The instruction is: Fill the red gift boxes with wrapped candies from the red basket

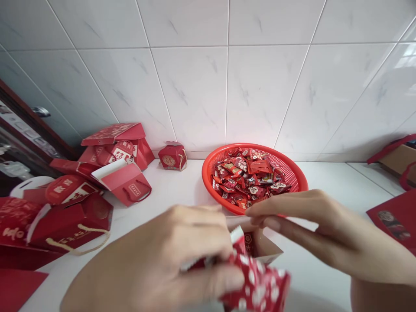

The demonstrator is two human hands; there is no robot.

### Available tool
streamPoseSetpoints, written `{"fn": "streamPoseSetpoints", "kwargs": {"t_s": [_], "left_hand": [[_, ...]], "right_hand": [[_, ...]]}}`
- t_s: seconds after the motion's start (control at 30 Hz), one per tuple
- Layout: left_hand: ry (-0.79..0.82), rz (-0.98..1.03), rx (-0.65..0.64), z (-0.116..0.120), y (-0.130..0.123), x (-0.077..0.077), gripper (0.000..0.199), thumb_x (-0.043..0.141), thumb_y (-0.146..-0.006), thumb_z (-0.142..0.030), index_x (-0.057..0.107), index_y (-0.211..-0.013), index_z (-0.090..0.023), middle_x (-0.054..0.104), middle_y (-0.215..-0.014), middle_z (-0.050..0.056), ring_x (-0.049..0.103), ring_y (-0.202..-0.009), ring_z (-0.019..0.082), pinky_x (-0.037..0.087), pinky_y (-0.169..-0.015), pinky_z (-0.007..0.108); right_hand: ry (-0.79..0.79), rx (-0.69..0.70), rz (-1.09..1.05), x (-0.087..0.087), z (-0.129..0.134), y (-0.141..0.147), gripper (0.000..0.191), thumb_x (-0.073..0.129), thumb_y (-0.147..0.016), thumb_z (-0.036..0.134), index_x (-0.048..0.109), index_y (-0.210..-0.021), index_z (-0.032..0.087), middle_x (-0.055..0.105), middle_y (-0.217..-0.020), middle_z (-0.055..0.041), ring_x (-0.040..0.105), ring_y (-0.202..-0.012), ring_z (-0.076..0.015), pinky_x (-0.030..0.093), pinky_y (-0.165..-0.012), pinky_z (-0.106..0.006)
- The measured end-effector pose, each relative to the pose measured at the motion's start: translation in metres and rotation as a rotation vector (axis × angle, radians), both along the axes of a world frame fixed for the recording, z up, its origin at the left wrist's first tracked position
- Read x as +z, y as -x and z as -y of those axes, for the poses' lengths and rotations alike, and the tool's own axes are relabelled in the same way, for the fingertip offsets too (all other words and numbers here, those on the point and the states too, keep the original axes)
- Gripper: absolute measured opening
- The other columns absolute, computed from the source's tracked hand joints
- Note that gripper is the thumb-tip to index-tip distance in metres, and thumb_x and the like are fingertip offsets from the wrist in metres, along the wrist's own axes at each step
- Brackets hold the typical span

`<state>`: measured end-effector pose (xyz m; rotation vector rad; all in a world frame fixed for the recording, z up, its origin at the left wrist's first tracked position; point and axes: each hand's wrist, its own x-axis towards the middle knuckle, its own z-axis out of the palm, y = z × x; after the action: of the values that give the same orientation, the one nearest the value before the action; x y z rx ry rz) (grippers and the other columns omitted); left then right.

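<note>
Motion blurs my left hand [159, 260], which is closed on red candy packets [256, 281] with white spots. A white serrated wrapper edge sticks up beside its fingers. Behind the packets stands an open paper box [268, 249] with pale inner walls; a red printed piece shows inside. My right hand [312, 229] reaches over the box's far right side, its long fingers and thumb drawn together at the tips. Whether those tips pinch the box edge or a small item is hidden. Just beyond, a red plastic basket [300, 173] holds many red-wrapped candies [250, 173].
Red gift boxes [130, 184], some with rope handles, are heaped at the left. One small red box [172, 157] stands against the tiled wall [191, 86]. At the right lie a red bag [394, 216] and a brown carton [403, 160] on the white counter [328, 177].
</note>
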<state>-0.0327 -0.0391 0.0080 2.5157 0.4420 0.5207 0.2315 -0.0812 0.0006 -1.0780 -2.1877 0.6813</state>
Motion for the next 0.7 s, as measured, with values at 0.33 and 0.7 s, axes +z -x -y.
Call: {"fn": "streamPoseSetpoints", "kwargs": {"t_s": [0.33,0.7], "left_hand": [[0.097,0.211,0.365,-0.026,-0.014,0.0,0.032,0.063,-0.099,-0.029,0.065,-0.07,-0.018,0.063,-0.068,-0.004,0.054,-0.062,0.008,0.043,-0.059,0.019],[0.159,0.269,0.356,-0.026,-0.015,-0.003,0.028,0.072,-0.095,-0.035,0.07,-0.073,-0.017,0.071,-0.073,0.0,0.063,-0.071,0.012,0.05,-0.067,0.022]], "right_hand": [[0.084,-0.165,-0.346,-0.001,-0.011,0.002,0.037,0.079,-0.091,0.041,0.074,-0.122,0.021,0.081,-0.093,-0.0057,0.076,-0.081,-0.0201,0.063,-0.07,-0.027],[0.186,-0.119,-0.597,-0.008,-0.021,0.007,0.023,0.082,-0.087,0.034,0.073,-0.102,0.019,0.078,-0.09,-0.0056,0.076,-0.078,-0.0193,0.066,-0.068,-0.03]]}}
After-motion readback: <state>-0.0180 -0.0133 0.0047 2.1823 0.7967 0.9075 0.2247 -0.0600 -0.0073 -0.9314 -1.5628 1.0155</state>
